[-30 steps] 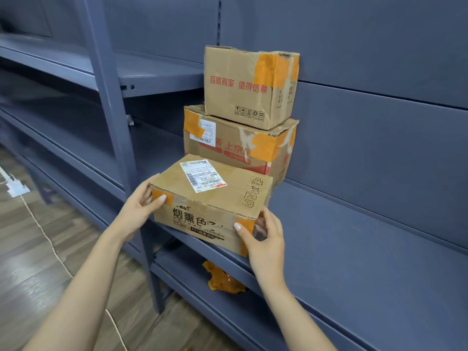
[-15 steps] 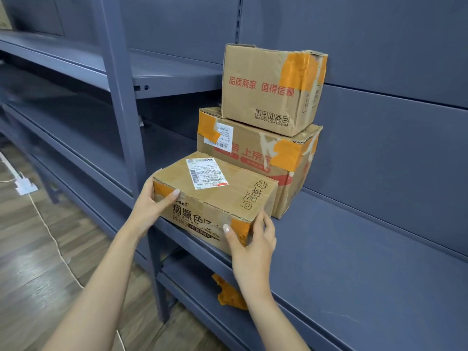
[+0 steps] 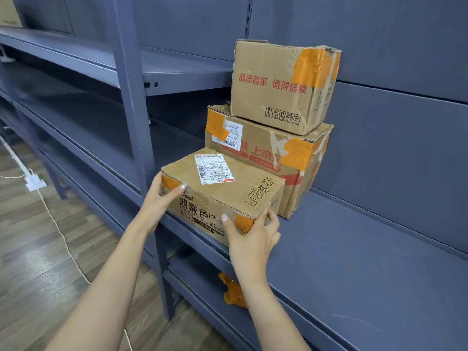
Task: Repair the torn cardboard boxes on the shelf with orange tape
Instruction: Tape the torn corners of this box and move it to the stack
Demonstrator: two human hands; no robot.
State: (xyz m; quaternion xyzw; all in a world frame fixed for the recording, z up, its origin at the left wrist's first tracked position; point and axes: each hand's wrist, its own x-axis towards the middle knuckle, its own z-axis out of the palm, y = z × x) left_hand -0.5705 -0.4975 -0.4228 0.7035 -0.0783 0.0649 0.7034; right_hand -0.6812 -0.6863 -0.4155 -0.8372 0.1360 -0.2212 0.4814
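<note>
left hand (image 3: 158,198): mine, grips the near-left corner of the front box, thumb laid across the orange patch there, other fingers hidden behind the box's left side.
right hand (image 3: 249,235): mine, wraps the near-right corner of the same box, thumb on the front face, fingers curled round the right side; covers most of the orange patch on that corner.
front box (image 3: 222,191): flat cardboard box on the near edge of the shelf, just in front of the stack; white shipping label on top, handwriting near its right edge, black print on the front partly cut off by my right hand. Can't tell if its bottom sits flat on the shelf or is lifted.
middle box (image 3: 255,148): behind the front box, lower part hidden by it; orange tape on the top-left corner and on the right edge, torn surface paper beside the right patch, red print partly hidden.
top box (image 3: 283,84): stacked on the middle box, orange tape (image 3: 312,67) over its crumpled top-right corner, red print readable.
shelf (image 3: 354,249): blue-grey metal, runs out of frame to the right.
orange scrap (image 3: 234,291): crumpled orange piece on the lower shelf, partly hidden behind my right forearm; can't tell what it is.
floor, left: white cable and white plug block (image 3: 35,182), blurry.
far top-left: another cardboard box (image 3: 8,11), cut off by the frame.
</note>
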